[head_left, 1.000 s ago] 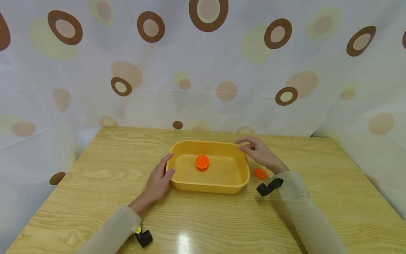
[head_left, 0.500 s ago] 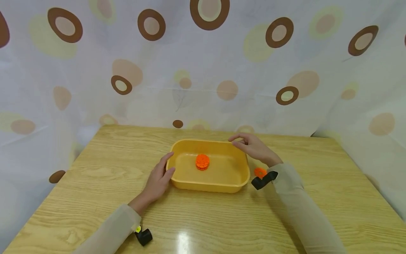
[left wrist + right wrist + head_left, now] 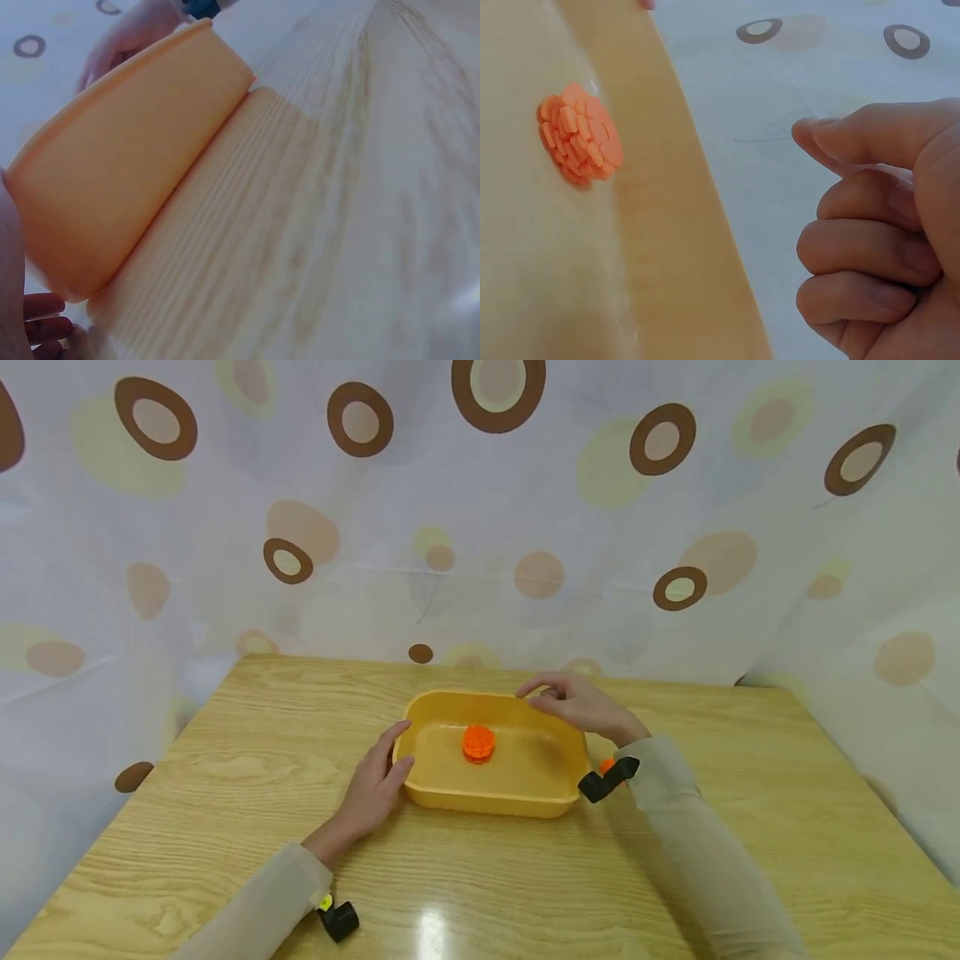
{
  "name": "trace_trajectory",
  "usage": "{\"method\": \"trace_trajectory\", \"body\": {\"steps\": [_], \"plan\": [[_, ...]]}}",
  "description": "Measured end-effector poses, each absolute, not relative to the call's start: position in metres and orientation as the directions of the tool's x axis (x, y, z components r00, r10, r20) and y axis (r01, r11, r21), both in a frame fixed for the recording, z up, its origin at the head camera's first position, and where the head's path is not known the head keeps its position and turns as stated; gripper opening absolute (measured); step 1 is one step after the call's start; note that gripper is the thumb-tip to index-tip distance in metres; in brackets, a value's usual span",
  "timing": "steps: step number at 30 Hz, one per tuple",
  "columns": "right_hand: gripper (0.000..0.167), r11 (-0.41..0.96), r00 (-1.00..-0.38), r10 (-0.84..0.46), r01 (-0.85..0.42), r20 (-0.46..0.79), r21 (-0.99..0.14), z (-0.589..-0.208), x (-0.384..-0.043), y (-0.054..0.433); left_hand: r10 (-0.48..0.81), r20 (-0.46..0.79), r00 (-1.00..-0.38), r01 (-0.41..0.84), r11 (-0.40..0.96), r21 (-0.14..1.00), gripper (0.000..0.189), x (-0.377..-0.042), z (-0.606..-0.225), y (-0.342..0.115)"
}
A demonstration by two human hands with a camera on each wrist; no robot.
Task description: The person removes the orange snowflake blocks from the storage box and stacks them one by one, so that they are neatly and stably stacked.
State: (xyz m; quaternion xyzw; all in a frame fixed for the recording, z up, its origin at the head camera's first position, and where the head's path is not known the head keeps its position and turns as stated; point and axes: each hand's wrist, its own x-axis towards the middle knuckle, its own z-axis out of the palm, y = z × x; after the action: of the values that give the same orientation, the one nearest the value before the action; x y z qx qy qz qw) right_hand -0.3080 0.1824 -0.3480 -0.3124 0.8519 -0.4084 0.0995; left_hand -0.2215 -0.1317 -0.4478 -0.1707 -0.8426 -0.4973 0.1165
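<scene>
A yellow plastic tub [image 3: 517, 768] stands on the table. My left hand [image 3: 372, 789] holds its left end, thumb and index finger lapping over the rim; in the left wrist view, other fingertips [image 3: 49, 330] curl by its lower edge. A small stack of orange flower-shaped discs [image 3: 478, 743] lies inside, left of the middle. Over the tub's far right rim hovers my right hand [image 3: 581, 706]. Its index finger reaches leftward, apart from the thumb, and the other fingers are curled in; the right wrist view shows nothing held.
Outside the tub's right end lies another orange disc [image 3: 607, 766], mostly hidden behind the black wrist camera [image 3: 609, 780]. A wooden table [image 3: 480, 877] extends all round, backed by a white cloth [image 3: 480, 635] with brown and beige spots.
My right hand has moved left along the tub's far rim, and its wrist now covers most of the loose orange disc. The left hand, tub and stack have stayed put.
</scene>
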Motion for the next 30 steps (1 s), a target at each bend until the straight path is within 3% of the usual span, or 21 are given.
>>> {"method": "trace_trajectory", "body": {"steps": [30], "plan": [[0.028,0.509,-0.737,-0.674,-0.415,-0.05,-0.754,-0.37,-0.328,0.137,0.178,0.358,-0.917,0.399,0.458,0.795,0.049,-0.22,-0.444,-0.134]]}}
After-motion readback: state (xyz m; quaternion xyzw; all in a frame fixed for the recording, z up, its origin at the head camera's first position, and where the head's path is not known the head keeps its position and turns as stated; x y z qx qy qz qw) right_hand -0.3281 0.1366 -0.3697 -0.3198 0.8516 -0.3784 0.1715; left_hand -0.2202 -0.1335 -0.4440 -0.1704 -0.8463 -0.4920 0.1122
